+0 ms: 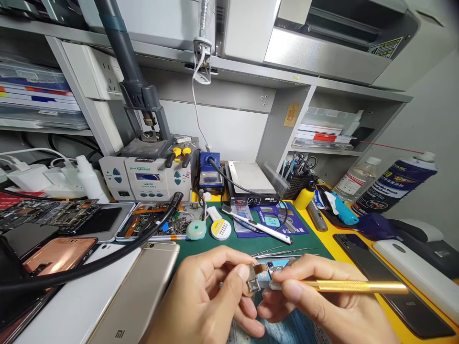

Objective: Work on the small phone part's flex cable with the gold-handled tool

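At the left, a gold Mi phone (139,291) lies on the tabletop (333,241), just beside the person's left hand (206,296). The fingers (238,279) of this hand are closed and pinch a small metal phone part with flex cable (255,285), so the part sits at the fingertips, above a green mat (211,246). Next to it, the right hand (319,301) has closed fingers (290,289) around a gold tool handle (353,286), and they hide the tool's front end. Thin tweezers (283,252) lie just behind the part. At the far right lies a black phone (394,291).
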`<act>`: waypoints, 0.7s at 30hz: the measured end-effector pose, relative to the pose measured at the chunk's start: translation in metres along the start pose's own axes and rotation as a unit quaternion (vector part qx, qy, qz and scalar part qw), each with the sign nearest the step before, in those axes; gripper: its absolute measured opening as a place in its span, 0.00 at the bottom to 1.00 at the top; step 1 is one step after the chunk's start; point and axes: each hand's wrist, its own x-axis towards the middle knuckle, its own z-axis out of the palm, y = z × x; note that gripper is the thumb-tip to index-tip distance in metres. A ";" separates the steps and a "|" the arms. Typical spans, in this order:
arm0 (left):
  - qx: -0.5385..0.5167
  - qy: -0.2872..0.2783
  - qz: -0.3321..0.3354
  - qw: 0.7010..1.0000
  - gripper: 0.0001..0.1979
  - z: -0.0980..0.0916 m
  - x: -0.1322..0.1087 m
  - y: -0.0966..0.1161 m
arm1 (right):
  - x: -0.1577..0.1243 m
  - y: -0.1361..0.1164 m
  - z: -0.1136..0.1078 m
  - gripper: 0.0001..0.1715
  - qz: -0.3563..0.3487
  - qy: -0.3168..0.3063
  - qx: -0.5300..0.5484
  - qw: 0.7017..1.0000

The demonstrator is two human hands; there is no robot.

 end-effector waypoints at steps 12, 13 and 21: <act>-0.009 -0.006 0.011 1.000 0.20 0.000 0.001 0.000 | -0.002 -0.001 -0.001 0.06 -0.001 -0.002 0.041 0.999; -0.008 -0.008 0.012 1.000 0.21 0.000 0.001 -0.001 | -0.002 -0.001 -0.001 0.07 0.001 0.000 0.043 0.999; -0.026 0.016 0.036 0.999 0.18 0.004 0.000 -0.001 | -0.004 0.003 0.000 0.07 -0.005 -0.003 0.058 0.998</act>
